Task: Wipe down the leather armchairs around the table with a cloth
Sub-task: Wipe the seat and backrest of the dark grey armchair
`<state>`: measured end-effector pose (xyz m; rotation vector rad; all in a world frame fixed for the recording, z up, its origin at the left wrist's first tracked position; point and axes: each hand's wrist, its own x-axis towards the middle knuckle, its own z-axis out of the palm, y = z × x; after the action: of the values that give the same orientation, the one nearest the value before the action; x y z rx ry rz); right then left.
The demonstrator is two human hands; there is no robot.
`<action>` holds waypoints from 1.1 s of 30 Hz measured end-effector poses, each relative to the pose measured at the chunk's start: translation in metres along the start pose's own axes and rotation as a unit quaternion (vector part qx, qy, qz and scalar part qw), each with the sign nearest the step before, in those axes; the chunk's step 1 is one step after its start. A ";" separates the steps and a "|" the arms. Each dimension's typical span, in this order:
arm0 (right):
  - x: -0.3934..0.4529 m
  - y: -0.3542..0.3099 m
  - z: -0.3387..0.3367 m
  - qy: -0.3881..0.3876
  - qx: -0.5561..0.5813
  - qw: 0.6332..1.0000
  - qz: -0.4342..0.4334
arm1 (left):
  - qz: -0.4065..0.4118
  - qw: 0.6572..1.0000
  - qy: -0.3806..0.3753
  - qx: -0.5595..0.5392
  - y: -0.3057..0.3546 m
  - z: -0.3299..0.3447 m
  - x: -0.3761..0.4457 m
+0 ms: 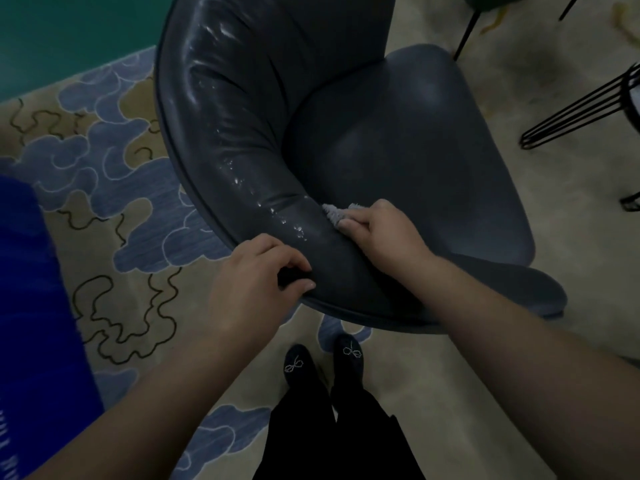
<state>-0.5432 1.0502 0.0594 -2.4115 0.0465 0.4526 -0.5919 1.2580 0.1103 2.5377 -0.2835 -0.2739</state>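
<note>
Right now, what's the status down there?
Left hand grips dark blue leather armchair rim. Right hand presses small grey cloth on backrest. Nothing in the way.

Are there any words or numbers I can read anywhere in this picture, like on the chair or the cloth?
No readable text anywhere.
Blue fabric at the left edge: faint pale marks near its bottom, too blurred to read, and maybe not letters at all.
Leather armchair: no label shows, only wet shine.
Cloth in the right hand: no tag.
Shoes: sparkly bow shapes, not letters.
</note>
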 end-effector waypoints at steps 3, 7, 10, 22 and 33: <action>0.027 0.006 -0.005 -0.087 0.024 0.994 0.060 | 0.001 1.000 -0.006 -0.012 -0.002 -0.001 0.000; 0.038 0.007 -0.008 -0.099 0.044 0.989 0.102 | -0.003 1.000 0.011 -0.010 -0.002 -0.005 0.002; 0.025 0.001 -0.015 0.045 0.101 0.994 0.019 | -0.034 0.998 0.043 -0.012 -0.005 -0.012 0.003; -0.002 -0.052 0.026 0.100 -0.020 0.979 -0.177 | -0.103 0.988 0.080 0.079 -0.023 -0.027 0.016; 0.018 -0.060 0.013 0.109 0.153 0.979 -0.076 | -0.126 0.990 0.041 0.047 -0.024 -0.030 0.021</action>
<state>-0.5210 1.1059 0.0812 -2.1322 0.0266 0.0991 -0.5609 1.2875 0.1186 2.6718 0.0593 -0.2559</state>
